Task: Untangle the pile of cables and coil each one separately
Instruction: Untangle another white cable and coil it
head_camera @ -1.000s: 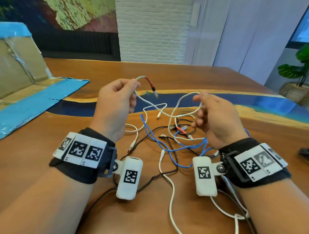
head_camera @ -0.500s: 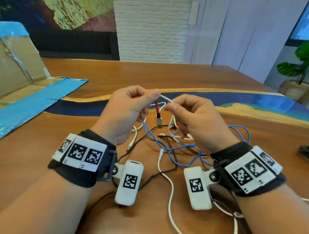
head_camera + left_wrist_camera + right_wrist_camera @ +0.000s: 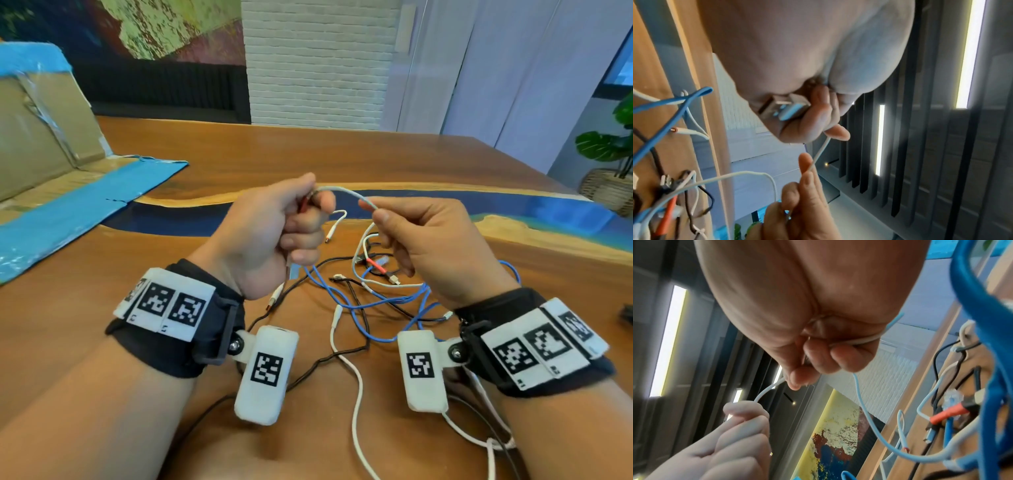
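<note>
A thin white cable [image 3: 346,190] with a red-collared plug arches between my two hands above the table. My left hand [image 3: 301,219] has its fingers curled round the plug end; the metal plug [image 3: 781,107] shows in its palm in the left wrist view. My right hand [image 3: 376,214] pinches the same white cable [image 3: 768,388] a short way along. Below lies the tangled pile [image 3: 376,287]: a blue cable [image 3: 370,329], a black cable [image 3: 329,359], other white cables [image 3: 358,404] and a red-collared plug [image 3: 376,265].
The wooden table [image 3: 68,325] has a blue resin strip across its middle. A flattened cardboard box with blue tape [image 3: 51,192] lies at the left. A potted plant in a basket [image 3: 609,171] stands off the table's right end.
The red-collared plug that hung free below my hands is now tucked inside my left hand. My hands have drawn slightly apart, and a short arc of white cable spans between them.
</note>
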Available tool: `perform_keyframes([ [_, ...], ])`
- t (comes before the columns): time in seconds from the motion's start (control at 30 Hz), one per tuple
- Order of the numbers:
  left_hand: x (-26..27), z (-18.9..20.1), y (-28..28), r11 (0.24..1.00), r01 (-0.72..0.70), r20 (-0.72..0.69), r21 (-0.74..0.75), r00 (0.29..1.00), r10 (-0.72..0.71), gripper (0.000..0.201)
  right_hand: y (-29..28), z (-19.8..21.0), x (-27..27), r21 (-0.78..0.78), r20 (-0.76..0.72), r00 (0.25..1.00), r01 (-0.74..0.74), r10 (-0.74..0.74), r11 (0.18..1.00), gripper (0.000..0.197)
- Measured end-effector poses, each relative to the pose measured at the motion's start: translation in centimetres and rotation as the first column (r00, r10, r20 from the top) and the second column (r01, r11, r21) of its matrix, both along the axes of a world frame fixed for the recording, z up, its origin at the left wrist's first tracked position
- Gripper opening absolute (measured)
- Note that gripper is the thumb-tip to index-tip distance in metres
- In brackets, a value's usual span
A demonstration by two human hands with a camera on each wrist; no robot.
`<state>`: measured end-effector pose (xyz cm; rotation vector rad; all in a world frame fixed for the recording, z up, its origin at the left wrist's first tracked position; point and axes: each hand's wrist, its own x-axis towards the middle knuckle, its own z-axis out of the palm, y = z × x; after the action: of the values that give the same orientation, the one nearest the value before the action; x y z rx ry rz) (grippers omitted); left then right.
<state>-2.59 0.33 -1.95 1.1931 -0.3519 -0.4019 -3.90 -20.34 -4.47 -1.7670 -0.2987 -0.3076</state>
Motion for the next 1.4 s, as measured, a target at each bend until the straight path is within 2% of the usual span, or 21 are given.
perform_keyframes([
  [0.1,0.0,0.2,-0.2,0.98,-0.028,-0.035,-0.196,0.999,0.022,0.042,0.1,0.1,-0.3,-0.14,-0.047,0.998,-0.044,0.037,0.989,0.026],
  [0.2,-0.1,0.3,-0.5,0.933,-0.116,-0.038,-0.341,0.993,0.109,0.04,0.5,0.1,-0.6,-0.286,-0.097,0.991,-0.116,0.092,0.951,0.028],
  [0.27,0.1,0.0,-0.6,0.908,-0.162,-0.025,-0.387,0.986,0.166,0.038,1.1,0.1,-0.9,-0.35,-0.134,0.981,-0.182,0.143,0.919,0.027],
  [0.33,0.2,-0.4,-0.8,0.908,-0.198,0.0,-0.369,0.977,0.213,0.038,1.8,0.2,-1.4,-0.411,-0.157,0.968,-0.243,0.194,0.878,0.025],
  [0.43,0.4,-0.7,-0.8,0.938,-0.277,0.098,-0.207,0.949,0.301,0.035,2.3,0.4,-2.0,-0.434,-0.189,0.944,-0.326,0.269,0.84,0.026],
  [0.5,0.5,-1.0,-0.8,0.951,-0.309,0.212,-0.011,0.929,0.304,0.031,2.1,0.7,-2.1,-0.349,-0.165,0.943,-0.33,0.289,0.877,0.02],
  [0.57,0.4,-1.3,-1.0,0.942,-0.276,0.311,0.189,0.927,0.21,0.029,1.7,1.1,-2.3,-0.273,-0.104,0.959,-0.282,0.263,0.92,0.017],
  [0.63,0.0,-1.5,-1.1,0.897,-0.212,0.373,0.388,0.926,0.058,0.03,1.1,1.5,-2.1,-0.241,-0.021,0.977,-0.211,0.212,0.947,0.017],
  [0.7,-0.4,-1.5,-1.2,0.867,-0.125,0.352,0.482,0.934,-0.06,0.041,0.4,1.5,-1.6,-0.174,0.06,0.992,-0.101,0.113,0.98,0.015],
  [0.8,-0.6,-1.3,-1.0,0.926,0.024,0.202,0.378,0.974,-0.107,0.054,-0.1,1.2,-0.9,-0.112,0.132,0.991,0.052,-0.037,0.992,0.012],
  [0.9,-0.7,-0.9,-0.8,0.983,0.08,0.101,0.163,0.99,-0.097,0.045,0.0,0.9,-0.5,-0.067,0.123,0.99,0.07,-0.061,0.995,0.009],
  [1.0,-0.5,-0.6,-0.7,0.995,0.086,0.039,-0.055,0.996,-0.084,0.04,0.2,0.6,-0.5,-0.099,0.015,1.0,0.012,-0.01,0.995,0.023],
  [1.1,-0.3,-0.3,-0.7,0.966,0.043,-0.012,-0.254,0.999,-0.047,0.042,0.8,0.4,-0.9,-0.126,-0.147,0.981,-0.147,0.128,0.981,0.03],
  [1.17,-0.3,-0.3,-0.9,0.936,-0.007,-0.02,-0.351,1.0,0.0,0.041,1.5,0.4,-1.1,-0.153,-0.2,0.956,-0.245,0.213,0.957,0.029],
  [1.23,-0.2,-0.5,-1.2,0.921,-0.083,-0.007,-0.381,0.996,0.087,0.037,2.0,0.1,-1.3,-0.233,-0.21,0.944,-0.299,0.253,0.925,0.027],
  [1.3,0.1,-0.8,-1.4,0.92,-0.185,0.012,-0.346,0.979,0.202,0.031,2.4,-0.2,-1.6,-0.32,-0.236,0.926,-0.361,0.296,0.876,0.024],
  [1.4,0.6,-1.1,-1.2,0.93,-0.303,0.06,-0.207,0.945,0.322,0.028,2.8,-0.3,-2.1,-0.28,-0.273,0.888,-0.441,0.37,0.853,0.027],
])
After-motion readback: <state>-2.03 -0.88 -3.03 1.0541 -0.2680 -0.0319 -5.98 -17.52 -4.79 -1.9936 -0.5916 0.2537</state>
